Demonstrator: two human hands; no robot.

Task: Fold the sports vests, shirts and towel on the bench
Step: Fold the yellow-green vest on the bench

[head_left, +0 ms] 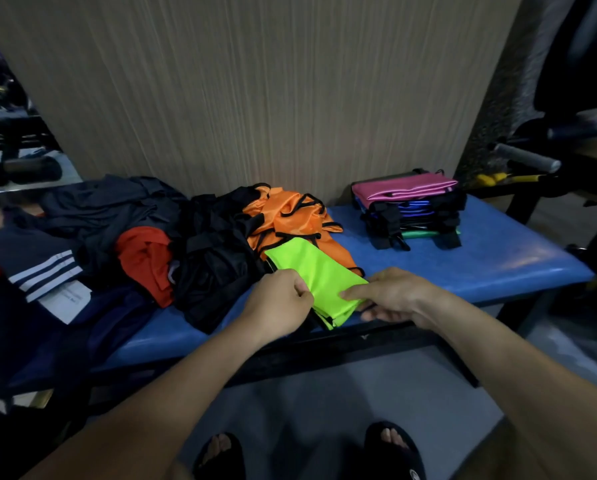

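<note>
Fingers of left hand [279,303] pinching neon-green vest [316,275] edge; right hand [390,294] fingers lying straight, pressing it flat at blue worktop [480,258] front edge. Risk: slick fabric sliding off edge, fold springing open, snagging orange vests [290,216].

Neon green vest [316,275] partly folded at front edge of blue bench [498,258]. Orange vests [290,216] heaped behind it, black vests [214,258] left, crumpled shirts [117,230] further left. Neat folded stack [408,206], pink on top, on the right end.
</note>
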